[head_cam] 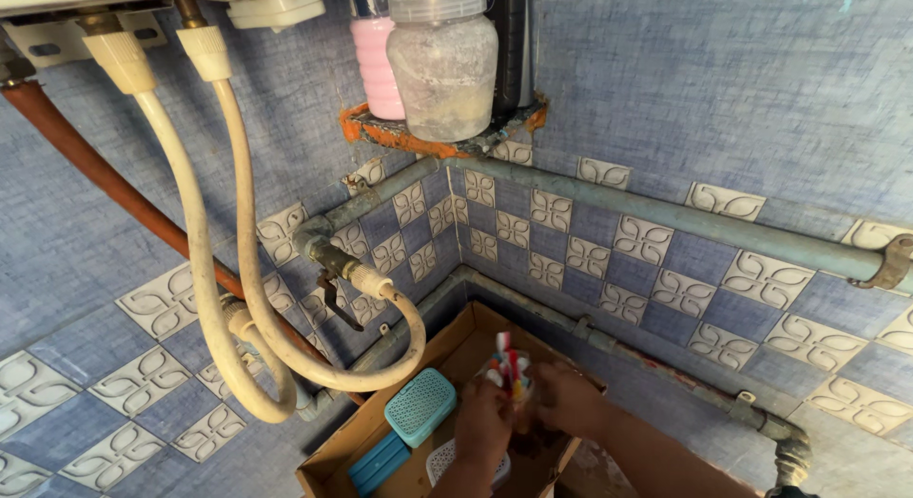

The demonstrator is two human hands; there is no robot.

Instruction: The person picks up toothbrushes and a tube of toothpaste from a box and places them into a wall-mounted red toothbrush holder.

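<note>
Tiles in blue and white cover the corner walls (pixel 685 89), crossed by grey pipes (pixel 666 222) and looping cream hoses (pixel 204 298), with a small orange corner shelf (pixel 380 132) carrying a cloudy plastic jar (pixel 442 65) and a pink bottle (pixel 371 65). Below sits an open cardboard box (pixel 447 346) holding a teal soap case (pixel 419 406). Over the box, left hand (pixel 483 427) and right hand (pixel 569 398) close together around a cup of toothbrushes (pixel 507 370), blurred.

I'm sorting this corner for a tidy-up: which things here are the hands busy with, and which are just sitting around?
In hand:
left hand
right hand
cup of toothbrushes
cardboard box

Sitting around:
teal soap case
blue soap case
clear jar
pink bottle
white hoses
</note>
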